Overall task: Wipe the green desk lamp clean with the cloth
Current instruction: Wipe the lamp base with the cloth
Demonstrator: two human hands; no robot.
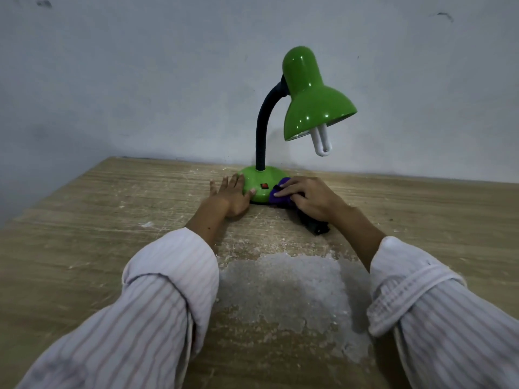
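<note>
now left hand (230, 196) lies flat, fingers straight, against the base of the green desk lamp (280, 130) at the tabletop's (84, 220) far edge, likely bracing it, while right hand (304, 197) presses the bunched purple cloth (280, 196) against the base's right side.

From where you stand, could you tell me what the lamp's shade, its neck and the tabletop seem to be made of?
Shade: probably painted metal, glossy green with sharp highlights. Neck: flexible gooseneck, matte black, perhaps ribbed; the material is unclear. Tabletop: wood-grain laminate or veneer, matte, scratched, with a worn pale patch.
</note>
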